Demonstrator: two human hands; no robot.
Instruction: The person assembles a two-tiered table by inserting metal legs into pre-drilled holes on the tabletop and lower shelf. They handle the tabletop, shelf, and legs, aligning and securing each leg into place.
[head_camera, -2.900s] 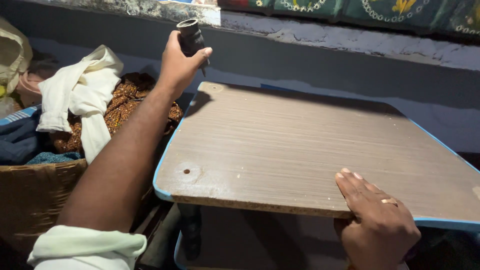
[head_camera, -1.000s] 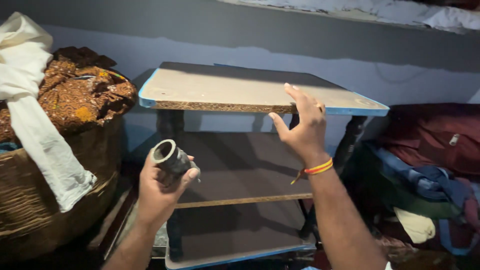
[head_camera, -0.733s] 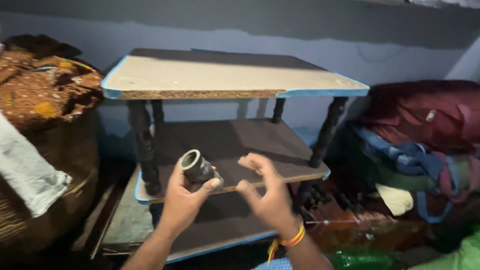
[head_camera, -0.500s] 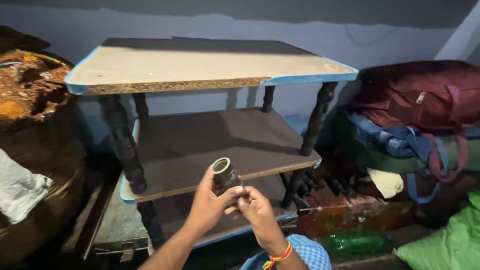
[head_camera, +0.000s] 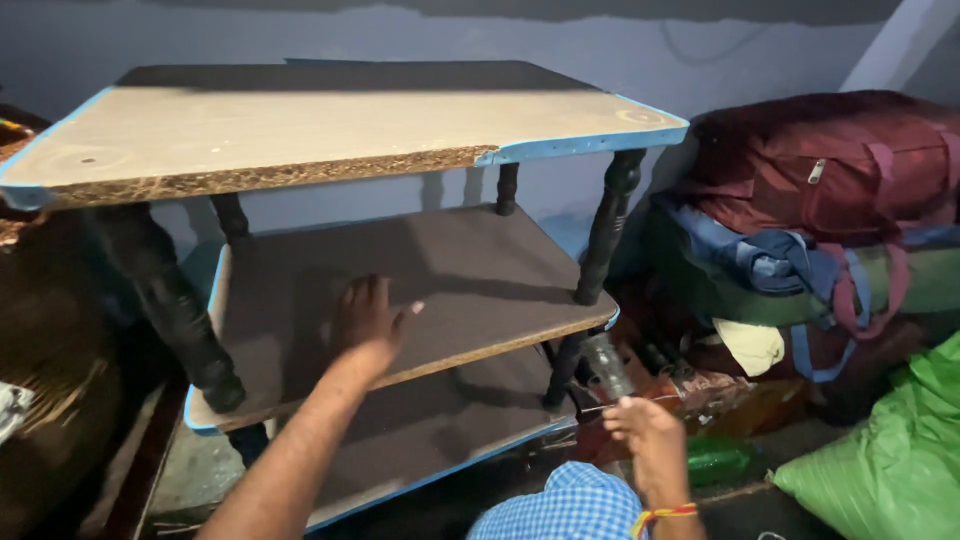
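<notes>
Head view, looking down on a 3-tier desk of pale particleboard with blue edge banding (head_camera: 560, 148), raised on black turned legs (head_camera: 610, 225).

Left hand (head_camera: 368, 325) laid palm down on the brown middle shelf (head_camera: 480, 265), fingers (head_camera: 380, 292) spread wide and flat, gripping nothing, pressing on the board near its front edge. Top board just above those fingers, bare, with a ragged chipped strip along the front. Bottom shelf (head_camera: 420, 430) below and in front of them.

Right hand (head_camera: 645, 432) lower and to the right, past the desk's front right corner, fingers closed around the lower end of a short dark cylindrical piece (head_camera: 604, 365). Cylinder upright, slightly tilted, rising above the fingers, close beside the lower front right leg (head_camera: 562, 368) but apart from it as far as can be seen. Orange and yellow thread band (head_camera: 660, 517) at the wrist below the fingers; blue checked cloth (head_camera: 570, 505) just left of it.

Right of the closed fingers: a maroon fabric bag (head_camera: 830, 160) stacked on blue and green bundles, and a bright green plastic sack (head_camera: 890, 450) at the lower right.

Judging progress: 3 boards standing assembled on their legs, 4 posts visible between top and middle tiers. Dark cylinder not fitted anywhere, held clear of the desk. Cannot tell from this angle whether any leg or foot is missing under the bottom shelf.
</notes>
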